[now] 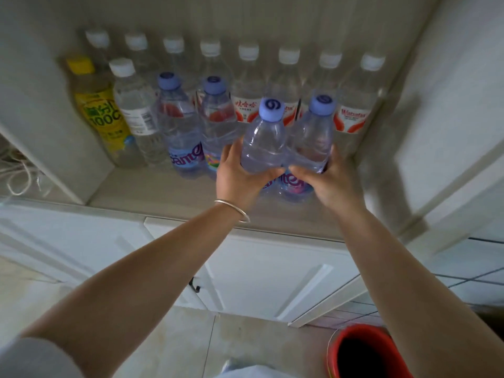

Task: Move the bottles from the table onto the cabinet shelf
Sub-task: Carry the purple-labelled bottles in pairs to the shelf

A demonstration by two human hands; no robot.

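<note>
Two clear water bottles with purple caps stand side by side at the front right of the cabinet shelf (152,189). My left hand (240,175) is wrapped around the left bottle (263,140); my right hand (331,181) grips the right bottle (312,137). Their bases rest on or just above the shelf; I cannot tell which. To their left stand two more purple-capped bottles (178,126), a clear white-capped bottle (133,110) and a yellow drink bottle (98,110). A back row of several white-capped bottles (249,85) with red labels lines the rear wall.
The cabinet's open right door (450,118) hangs beside my right arm. White lower cabinet doors (261,276) sit beneath the shelf. A red bucket (362,353) stands on the tiled floor at bottom right. White cord (19,175) lies left of the cabinet.
</note>
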